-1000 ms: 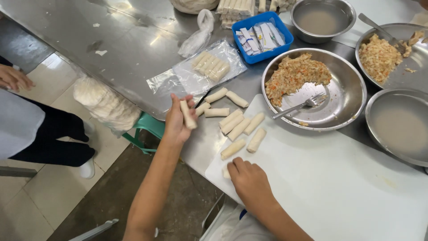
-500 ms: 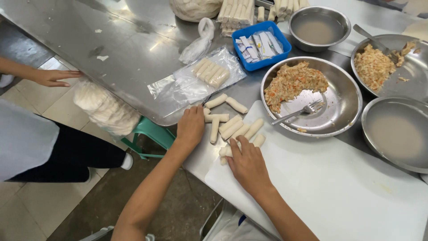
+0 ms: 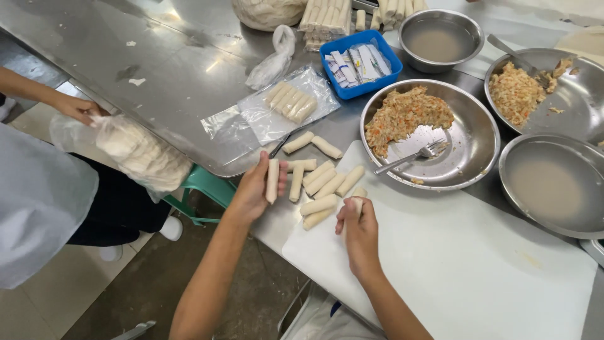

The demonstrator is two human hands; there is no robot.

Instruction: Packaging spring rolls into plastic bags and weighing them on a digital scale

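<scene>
The left hand (image 3: 251, 189) pinches one spring roll (image 3: 272, 180); the right hand (image 3: 357, 228) grips another roll (image 3: 357, 205). Both hands sit near the worktop (image 3: 182, 75) edge, so a loose grip could drop either roll to the floor.

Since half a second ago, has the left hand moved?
Yes. The left hand lifted off the pale rolls, now holding one roll upright beside them.

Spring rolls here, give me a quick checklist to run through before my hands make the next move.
1. Left hand grips one roll upright: ok.
2. Right hand holds a roll at the board edge: ok, grip partly hidden.
3. Loose rolls lie close together by both hands: ok.
4. Open bag already holds a row of rolls, space beside them: ok.
5. Filling bowl with fork sits apart from the hands: ok.
6. Whether the rolls are sealed: cannot tell.
</scene>
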